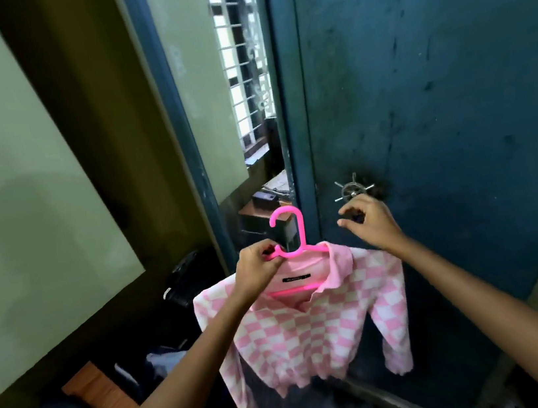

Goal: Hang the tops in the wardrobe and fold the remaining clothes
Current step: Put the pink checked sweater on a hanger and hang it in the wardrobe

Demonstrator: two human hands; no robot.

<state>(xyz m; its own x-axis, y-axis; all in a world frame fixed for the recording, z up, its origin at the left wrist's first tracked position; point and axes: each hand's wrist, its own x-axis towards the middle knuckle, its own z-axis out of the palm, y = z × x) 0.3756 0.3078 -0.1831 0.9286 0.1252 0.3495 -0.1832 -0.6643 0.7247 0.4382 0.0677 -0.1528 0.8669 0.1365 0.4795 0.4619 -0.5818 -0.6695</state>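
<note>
In the head view, everything is placed from the blue wardrobe door [433, 77]. The door is still closed, and a round metal handle [353, 189] is fixed low on it.

A pink hanger [294, 234] is held up just left of the door's edge. A pink and white checked top [312, 322] is hung on it, in front of the lower part of the door. The hook is pointed up and is not caught on anything yet.

Some things could go wrong from here. The hanger is held at one end only, so it could be tipped, and the top could be slid off the far side. The wide collar is folded over loosely, so it may be let slip easily. If the door is swung open fast, the hanging sleeve could be caught or knocked by it. The handle could also be missed or gripped badly, since it is reached for with one hand while the top is carried by the other.

The left hand [257, 266] is closed round the left end of the hanger, with the arm stretched forward and up. The right hand [368, 221] is held just below the handle. Its fingers are curled loosely and nothing is held in them.
</note>
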